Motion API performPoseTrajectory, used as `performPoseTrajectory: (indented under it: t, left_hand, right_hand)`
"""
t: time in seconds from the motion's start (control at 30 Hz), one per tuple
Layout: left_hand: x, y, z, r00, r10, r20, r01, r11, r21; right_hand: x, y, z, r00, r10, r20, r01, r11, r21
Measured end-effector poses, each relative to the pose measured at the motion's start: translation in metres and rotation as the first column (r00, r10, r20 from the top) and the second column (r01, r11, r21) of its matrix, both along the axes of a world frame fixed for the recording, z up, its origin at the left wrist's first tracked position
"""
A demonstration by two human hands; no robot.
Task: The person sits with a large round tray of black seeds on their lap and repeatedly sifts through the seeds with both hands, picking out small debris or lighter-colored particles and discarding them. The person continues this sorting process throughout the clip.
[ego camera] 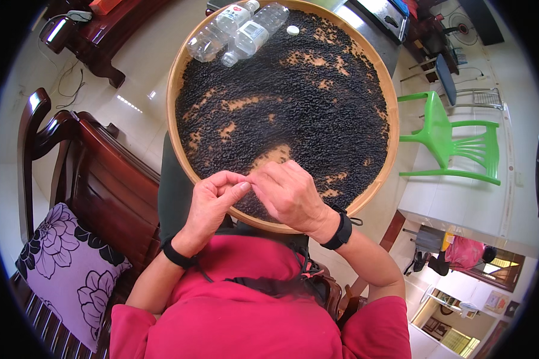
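Note:
A round bamboo winnowing tray lies before me, covered with small black beans. Over its near edge, my left hand and my right hand come together at the fingertips. The left thumb and forefinger are pinched. My right fingers curl inward against them, partly hidden by the back of that hand. Anything between the fingertips is too small to make out. Two clear plastic bottles lie on the beans at the tray's far left. Beside them rests a white bottle cap.
On the left stands a dark wooden bench with a floral cushion. A green plastic chair is to the right of the tray. Beyond the tray's far right is a dark tabletop. Cables trail on the tiled floor.

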State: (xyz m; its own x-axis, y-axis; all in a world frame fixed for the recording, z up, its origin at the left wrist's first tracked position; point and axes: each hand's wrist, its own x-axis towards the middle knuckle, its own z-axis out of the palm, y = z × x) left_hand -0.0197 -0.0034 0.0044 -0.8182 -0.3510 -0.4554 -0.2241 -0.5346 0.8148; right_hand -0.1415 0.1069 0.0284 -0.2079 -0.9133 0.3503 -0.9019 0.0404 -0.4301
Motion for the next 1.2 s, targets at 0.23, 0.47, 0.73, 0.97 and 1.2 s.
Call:
performPoseTrajectory:
  t: [0.23, 0.47, 0.73, 0.97, 1.2]
  left_hand:
    - [0.003, -0.001, -0.001, 1.0, 0.019, -0.016, -0.019, 1.0, -0.01]
    - [0.005, -0.002, -0.001, 1.0, -0.005, 0.009, 0.004, 0.999, 0.038]
    - [0.001, 0.001, -0.007, 1.0, -0.006, 0.031, 0.008, 0.998, -0.063]
    - [0.0, 0.003, -0.006, 0.999, -0.026, 0.043, 0.034, 0.981, -0.191]
    - [0.001, 0.003, -0.013, 0.994, -0.088, 0.06, 0.1, 0.969, -0.227]
  right_hand:
    - [0.003, 0.002, -0.003, 0.996, -0.003, 0.089, 0.005, 1.0, -0.021]
    - [0.008, 0.004, -0.009, 0.957, -0.097, 0.275, 0.103, 0.995, -0.008]
    - [0.007, 0.006, -0.015, 0.949, -0.103, 0.298, 0.102, 0.995, 0.019]
    - [0.005, 0.009, -0.013, 0.974, -0.062, 0.219, 0.058, 0.998, 0.024]
    - [0.009, 0.013, -0.019, 0.976, -0.071, 0.205, 0.065, 0.997, 0.033]
